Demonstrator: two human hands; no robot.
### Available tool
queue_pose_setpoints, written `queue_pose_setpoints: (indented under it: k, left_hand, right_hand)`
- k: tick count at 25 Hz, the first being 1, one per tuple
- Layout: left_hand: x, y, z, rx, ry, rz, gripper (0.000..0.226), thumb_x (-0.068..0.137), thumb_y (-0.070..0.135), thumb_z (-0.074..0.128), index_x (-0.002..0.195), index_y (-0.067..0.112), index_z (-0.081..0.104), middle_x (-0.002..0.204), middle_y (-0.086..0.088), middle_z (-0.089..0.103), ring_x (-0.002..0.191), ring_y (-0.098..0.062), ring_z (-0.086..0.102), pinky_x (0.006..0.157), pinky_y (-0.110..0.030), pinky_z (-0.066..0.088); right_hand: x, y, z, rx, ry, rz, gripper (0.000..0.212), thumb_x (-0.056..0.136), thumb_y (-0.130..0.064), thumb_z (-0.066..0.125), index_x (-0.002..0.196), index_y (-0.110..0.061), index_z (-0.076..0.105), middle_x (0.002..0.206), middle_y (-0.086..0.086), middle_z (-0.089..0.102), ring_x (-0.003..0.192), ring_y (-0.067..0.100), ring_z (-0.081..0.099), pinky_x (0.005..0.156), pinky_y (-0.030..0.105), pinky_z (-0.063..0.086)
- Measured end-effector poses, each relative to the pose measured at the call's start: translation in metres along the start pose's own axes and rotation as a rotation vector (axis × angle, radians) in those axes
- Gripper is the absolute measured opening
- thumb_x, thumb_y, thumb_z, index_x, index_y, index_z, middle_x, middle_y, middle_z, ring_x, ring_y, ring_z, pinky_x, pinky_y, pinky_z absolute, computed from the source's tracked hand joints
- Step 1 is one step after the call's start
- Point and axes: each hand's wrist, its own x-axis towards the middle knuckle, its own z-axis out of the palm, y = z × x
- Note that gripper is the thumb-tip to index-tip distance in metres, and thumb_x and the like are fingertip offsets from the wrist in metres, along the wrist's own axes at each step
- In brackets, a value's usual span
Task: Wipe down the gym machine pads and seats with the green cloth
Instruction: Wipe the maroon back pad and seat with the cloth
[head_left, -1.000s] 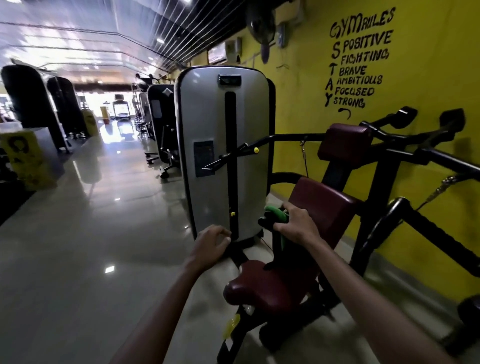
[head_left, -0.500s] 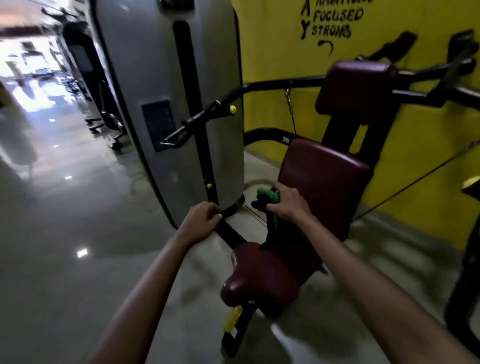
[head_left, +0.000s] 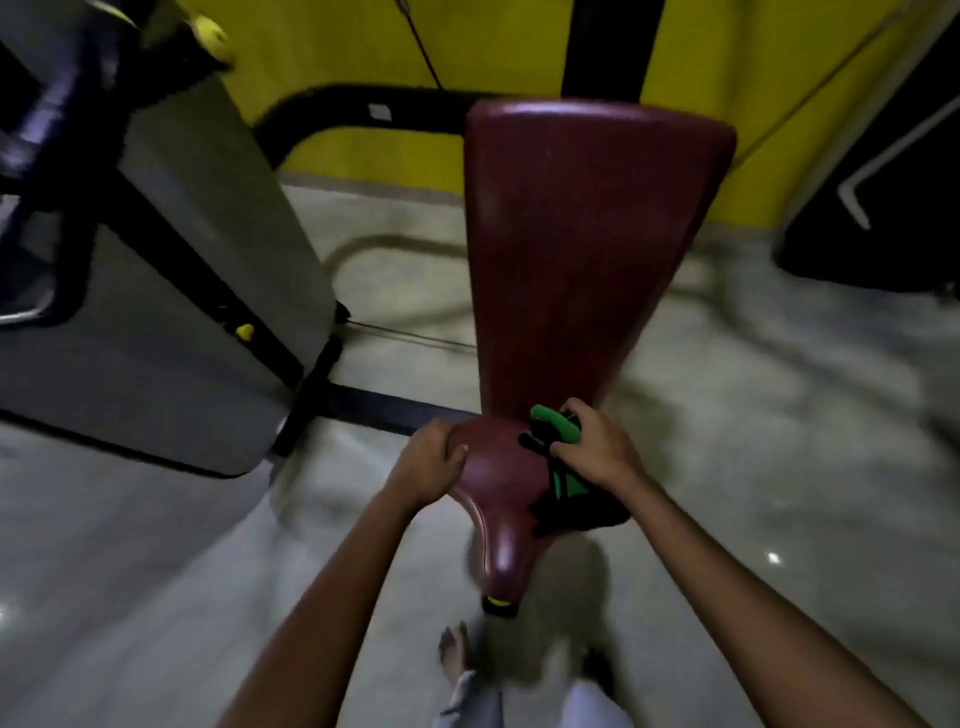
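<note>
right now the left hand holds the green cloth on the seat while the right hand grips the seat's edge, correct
Not quite: the hands are swapped. In the head view, the right hand holds the green cloth on the maroon seat, while the left hand grips the seat's edge.

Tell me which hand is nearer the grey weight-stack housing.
Left. The left hand grips the maroon padded seat's left edge, on the side of the grey weight-stack housing; the right hand, holding the green cloth, sits farther away.
</note>
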Motion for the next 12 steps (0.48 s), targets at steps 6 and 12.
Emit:
queue_pose_setpoints:
  k: [6,12]
  left_hand:
    - [0.020,-0.092,0.069,-0.025,-0.061,-0.017,0.035,0.092,0.023,0.051,0.119,0.002,0.059,0.115,-0.015,0.060,0.105,-0.028,0.057,0.086,-0.023,0.038]
    - [0.039,-0.162,0.145,0.019,-0.027,0.056,0.037,0.093,0.017,0.050,0.126,0.001,0.055,0.128,-0.017,0.055,0.117,-0.032,0.051,0.100,-0.034,0.040]
  right_hand:
    - [0.012,0.044,0.108,-0.047,-0.041,0.065,0.036,0.078,-0.027,0.069,0.108,-0.015,0.053,0.111,0.005,0.059,0.104,0.027,0.057,0.072,0.031,0.042]
    - [-0.007,0.055,0.207,-0.299,0.146,-0.001,0.056,0.074,-0.041,0.067,0.125,-0.020,0.054,0.131,0.006,0.053,0.102,0.031,0.056,0.080,0.038,0.048]
